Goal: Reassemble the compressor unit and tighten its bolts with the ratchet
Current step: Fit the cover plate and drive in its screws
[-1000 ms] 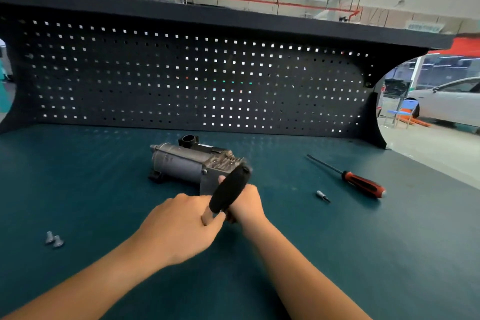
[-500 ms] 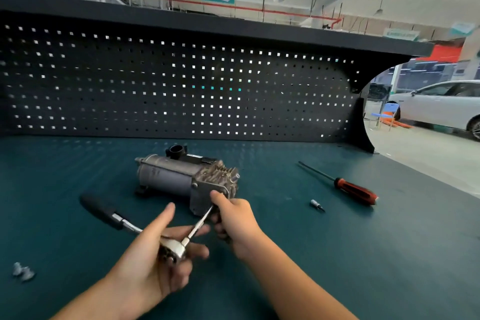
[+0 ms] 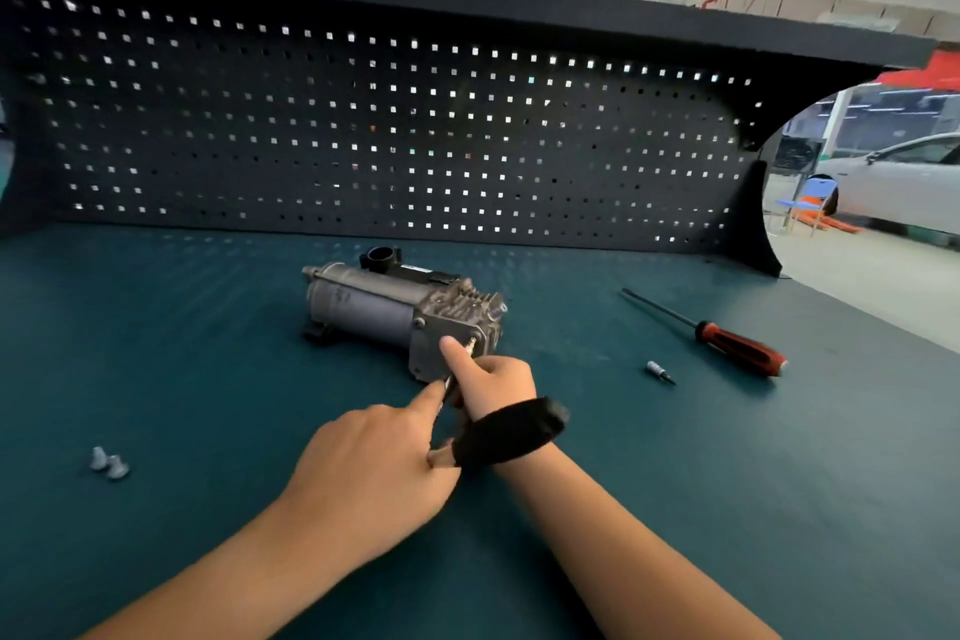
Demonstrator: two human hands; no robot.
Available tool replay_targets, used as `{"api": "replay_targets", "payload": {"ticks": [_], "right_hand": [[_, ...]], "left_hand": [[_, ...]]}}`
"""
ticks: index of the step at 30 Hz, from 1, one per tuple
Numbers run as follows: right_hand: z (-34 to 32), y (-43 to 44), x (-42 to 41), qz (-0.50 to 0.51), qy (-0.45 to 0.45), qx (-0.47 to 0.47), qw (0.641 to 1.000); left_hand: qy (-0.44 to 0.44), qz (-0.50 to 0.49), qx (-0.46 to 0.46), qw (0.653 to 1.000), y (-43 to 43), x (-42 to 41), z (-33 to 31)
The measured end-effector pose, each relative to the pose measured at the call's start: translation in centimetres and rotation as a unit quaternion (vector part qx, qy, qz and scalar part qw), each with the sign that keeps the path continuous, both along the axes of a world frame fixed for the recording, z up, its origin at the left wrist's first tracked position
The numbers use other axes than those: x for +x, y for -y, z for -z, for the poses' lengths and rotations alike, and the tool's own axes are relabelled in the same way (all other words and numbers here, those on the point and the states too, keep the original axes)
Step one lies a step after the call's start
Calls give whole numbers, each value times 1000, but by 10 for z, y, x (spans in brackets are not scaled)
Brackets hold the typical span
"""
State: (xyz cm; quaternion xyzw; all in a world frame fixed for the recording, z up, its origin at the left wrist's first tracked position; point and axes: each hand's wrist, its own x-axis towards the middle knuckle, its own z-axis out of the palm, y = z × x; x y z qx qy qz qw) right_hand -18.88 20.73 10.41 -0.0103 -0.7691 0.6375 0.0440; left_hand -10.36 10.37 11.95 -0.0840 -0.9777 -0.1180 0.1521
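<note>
While the compressor [image 3: 384,307] lies on its side in the middle of the worktop [image 3: 208,353], my right hand [image 3: 493,379] curls round the thin metal bar of the ratchet [image 3: 511,431], tight against the compressor's near end, thumb up. My left hand [image 3: 369,473] wraps the ratchet's head, fingers [image 3: 426,398] closed except the forefinger, which lies along the bar. The black handle juts across my right wrist. Two bolts [image 3: 109,464] sit well left; a screwdriver [image 3: 737,348] and a small bit [image 3: 658,371] lie to the right.

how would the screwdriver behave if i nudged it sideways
The screwdriver would probably roll, since its red handle looks rounded and it lies flat on the bench. Its thin metal shaft looks stiff, so it should move as one piece. Lifted, it likely hangs handle-heavy.
</note>
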Motion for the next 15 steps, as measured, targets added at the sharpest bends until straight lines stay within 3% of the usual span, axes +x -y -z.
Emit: {"api": "replay_targets", "payload": {"ticks": [6,9,11,15], "right_hand": [[-1,0,0,-14,2,-89,996],[-1,1,2,-34,29,-118,992],[-3,3,3,-37,41,-138,989],[-5,4,5,-36,58,-160,985]], "left_hand": [[65,60,149,985,13,-3,-10],[37,19,122,992,28,-6,-12],[-7,5,176,984,39,-7,-18],[-107,57,450,885,51,-10,-34]]}}
